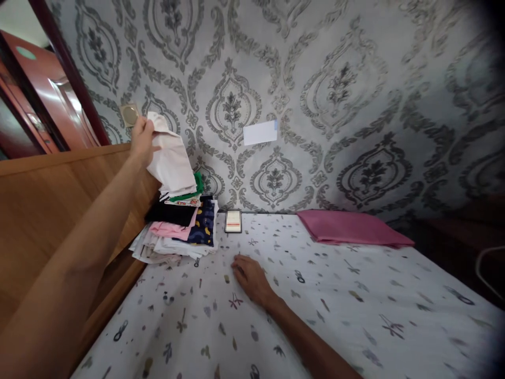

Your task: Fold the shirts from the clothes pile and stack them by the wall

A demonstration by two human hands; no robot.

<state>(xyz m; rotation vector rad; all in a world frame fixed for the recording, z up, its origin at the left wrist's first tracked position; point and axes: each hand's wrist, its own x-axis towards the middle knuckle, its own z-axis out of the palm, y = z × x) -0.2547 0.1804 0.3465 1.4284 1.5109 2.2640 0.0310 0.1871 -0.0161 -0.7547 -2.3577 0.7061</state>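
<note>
My left hand (142,138) is raised near the wall with its fingers closed on the upper edge of a folded white garment (171,160). The garment's lower end rests on or hangs just over a pile of folded clothes (203,223); I cannot tell which. Green, black, pink and navy patterned pieces show in the pile, with white ones at the bottom. My right hand (250,279) lies on the printed bedsheet (221,326), palm down and fingers loosely bent, holding nothing. A small dark-edged box with a cream face (233,221) sits on the sheet beyond it.
A folded magenta cloth (351,227) lies on the bed by the wall at the right. The wooden headboard (74,195) borders the bed on the left. A white card (260,132) and a wall plate (129,115) are on the patterned wall (335,79).
</note>
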